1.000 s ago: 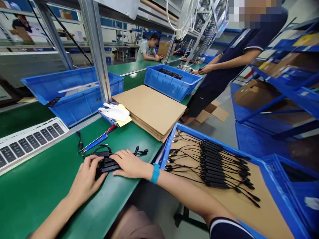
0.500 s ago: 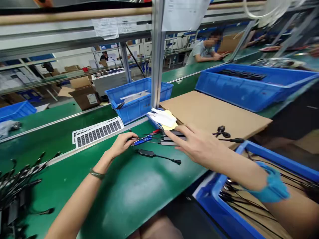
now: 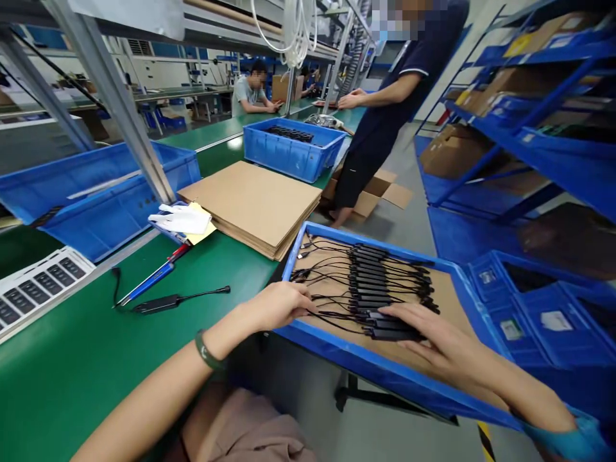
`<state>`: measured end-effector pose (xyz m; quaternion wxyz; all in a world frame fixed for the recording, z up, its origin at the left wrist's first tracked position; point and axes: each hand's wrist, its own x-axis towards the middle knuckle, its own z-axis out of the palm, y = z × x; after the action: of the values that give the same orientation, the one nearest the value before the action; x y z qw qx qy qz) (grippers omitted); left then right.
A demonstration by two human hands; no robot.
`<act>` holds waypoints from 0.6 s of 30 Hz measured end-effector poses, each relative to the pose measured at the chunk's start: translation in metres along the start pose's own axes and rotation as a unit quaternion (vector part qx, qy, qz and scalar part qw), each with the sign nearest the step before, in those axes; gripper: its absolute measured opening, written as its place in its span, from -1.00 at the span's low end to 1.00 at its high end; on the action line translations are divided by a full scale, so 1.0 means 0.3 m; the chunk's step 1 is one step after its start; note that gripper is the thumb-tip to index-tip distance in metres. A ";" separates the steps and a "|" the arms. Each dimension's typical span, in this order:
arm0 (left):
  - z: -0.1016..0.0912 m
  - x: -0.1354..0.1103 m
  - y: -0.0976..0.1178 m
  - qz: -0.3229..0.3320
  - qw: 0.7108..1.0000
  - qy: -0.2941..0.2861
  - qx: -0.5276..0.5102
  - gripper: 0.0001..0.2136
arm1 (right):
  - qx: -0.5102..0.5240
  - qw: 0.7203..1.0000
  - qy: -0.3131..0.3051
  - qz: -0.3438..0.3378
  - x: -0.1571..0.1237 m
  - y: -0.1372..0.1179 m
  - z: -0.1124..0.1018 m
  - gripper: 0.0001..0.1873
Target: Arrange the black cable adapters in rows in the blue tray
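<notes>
A blue tray point(image 3: 380, 369) lined with cardboard holds a row of several black adapters point(image 3: 375, 282) with thin cables. My right hand point(image 3: 436, 340) lies over the nearest adapters point(image 3: 385, 326) in the row, fingers stretched along them. At the tray's left edge, my left hand point(image 3: 282, 305) has its fingers curled on the cable ends point(image 3: 320, 313) of those same adapters. One more black adapter with its cable point(image 3: 161, 303) lies alone on the green table point(image 3: 96, 359), left of my left hand.
A stack of cardboard sheets point(image 3: 250, 196), a white glove point(image 3: 180, 218), pens point(image 3: 149, 277) and a label sheet point(image 3: 38, 285) lie on the table. Blue bins point(image 3: 110, 205) point(image 3: 289, 154) stand behind. A person in dark clothes point(image 3: 380, 122) stands by the aisle; blue shelving point(image 3: 524, 147) is on the right.
My view swung right from the table to the tray. My right hand carried adapters from the table into the tray, and my left hand followed from the pens to the tray's edge.
</notes>
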<state>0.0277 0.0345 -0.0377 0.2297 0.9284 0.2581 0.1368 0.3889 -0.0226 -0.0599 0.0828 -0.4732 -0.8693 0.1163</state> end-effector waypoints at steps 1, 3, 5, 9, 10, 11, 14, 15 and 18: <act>0.030 0.035 -0.008 -0.002 1.000 -0.013 0.016 -0.73 | 0.010 1.000 -0.006 0.014 -0.025 0.020 0.036 -0.57; 0.070 0.076 -0.016 -0.008 0.999 -0.030 0.039 -0.76 | 0.023 0.999 -0.001 0.040 -0.050 0.041 0.097 -0.62; 0.089 0.088 -0.012 -0.013 0.998 -0.030 0.057 -0.82 | 0.026 0.998 0.017 0.058 -0.057 0.050 0.140 -0.64; 0.114 0.085 0.018 -0.033 0.992 -0.028 0.119 -0.76 | 0.033 0.997 0.041 0.056 -0.062 0.060 0.181 -0.60; 0.126 0.086 0.025 -0.039 0.991 -0.023 0.127 -0.72 | 0.038 0.997 0.046 0.056 -0.064 0.061 0.188 -0.57; 0.141 0.090 0.029 -0.045 0.991 -0.017 0.129 -0.67 | 0.044 0.996 0.053 0.060 -0.067 0.060 0.194 -0.51; 0.192 0.111 0.027 -0.062 0.991 0.004 0.119 -0.51 | 0.059 0.995 0.051 0.070 -0.068 0.050 0.215 -0.29; 0.209 0.120 0.020 -0.073 0.991 0.011 0.114 -0.48 | 0.058 0.995 0.040 0.067 -0.065 0.047 0.221 -0.25; 0.248 0.143 -0.007 -0.119 0.987 0.035 0.102 -0.45 | 0.056 0.997 0.000 0.044 -0.056 0.046 0.220 -0.24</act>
<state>0.0901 0.0329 -0.0968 0.1393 0.9043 0.3869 0.1144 0.3921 -0.0376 -0.1278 0.1036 -0.5058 -0.8397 0.1682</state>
